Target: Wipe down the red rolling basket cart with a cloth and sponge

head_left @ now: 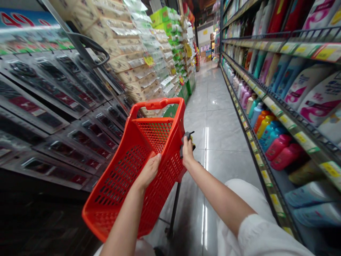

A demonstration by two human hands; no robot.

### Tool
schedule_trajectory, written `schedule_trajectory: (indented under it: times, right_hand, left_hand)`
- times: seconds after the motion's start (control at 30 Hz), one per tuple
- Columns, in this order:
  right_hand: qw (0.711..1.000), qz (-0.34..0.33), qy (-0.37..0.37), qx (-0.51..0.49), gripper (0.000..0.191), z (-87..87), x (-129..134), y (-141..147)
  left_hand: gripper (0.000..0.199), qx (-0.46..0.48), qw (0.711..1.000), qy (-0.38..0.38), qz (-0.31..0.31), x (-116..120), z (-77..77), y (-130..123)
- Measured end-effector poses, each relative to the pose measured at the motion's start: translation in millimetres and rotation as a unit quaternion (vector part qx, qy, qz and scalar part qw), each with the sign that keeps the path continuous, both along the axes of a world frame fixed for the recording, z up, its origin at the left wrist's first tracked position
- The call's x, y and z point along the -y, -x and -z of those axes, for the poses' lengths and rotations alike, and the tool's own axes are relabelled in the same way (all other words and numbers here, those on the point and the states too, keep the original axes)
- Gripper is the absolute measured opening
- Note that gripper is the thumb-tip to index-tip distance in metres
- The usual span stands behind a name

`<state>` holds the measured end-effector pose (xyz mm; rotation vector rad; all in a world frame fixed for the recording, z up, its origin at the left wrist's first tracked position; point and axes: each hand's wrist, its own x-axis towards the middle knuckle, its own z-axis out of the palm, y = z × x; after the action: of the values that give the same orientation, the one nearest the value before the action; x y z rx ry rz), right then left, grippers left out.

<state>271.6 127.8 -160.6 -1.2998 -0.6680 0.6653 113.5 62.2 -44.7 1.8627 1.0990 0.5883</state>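
A red plastic shopping cart point(121, 129) with slotted walls stands tilted across the view in front of me. My left hand point(150, 170) is closed on the rim of its side wall, thumb on top; its other fingers are mostly hidden. On the outer side of the cart, my right hand point(188, 153) is wrapped round a small dark grey piece point(185, 137) with a bit of yellow on it, whose kind I cannot make out. Inside the cart, a slotted red flap point(156, 133) stands near the far end. Below hangs a thin dark leg point(174, 202) with a wheel.
Shelves of bottles point(279, 145) line the right side, with a price-tag rail point(259, 156) along the edge. To the left hang packaged goods point(53, 89) on a rack, beside stacked tissue packs point(125, 46). A glossy grey tiled floor point(221, 124) runs down the aisle.
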Motion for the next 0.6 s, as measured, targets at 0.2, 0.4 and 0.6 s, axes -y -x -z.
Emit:
schedule_trajectory:
  times: [0.2,0.4,0.6]
  right_hand:
    - [0.991,0.041,-0.054,0.114,0.052,-61.2,9,4]
    - [0.964,0.027,-0.022,0.263,0.050,-60.0,51,22]
    - [0.936,-0.040,-0.005,0.349,0.051,-61.1,62,0]
  left_hand:
    - [0.067,0.000,1.000,-0.013,0.012,-1,1.3,1]
    - [0.068,0.019,1.000,0.000,-0.001,2,-2.0,0]
    - [0.067,0.026,0.999,-0.019,-0.031,-4,5.7,2]
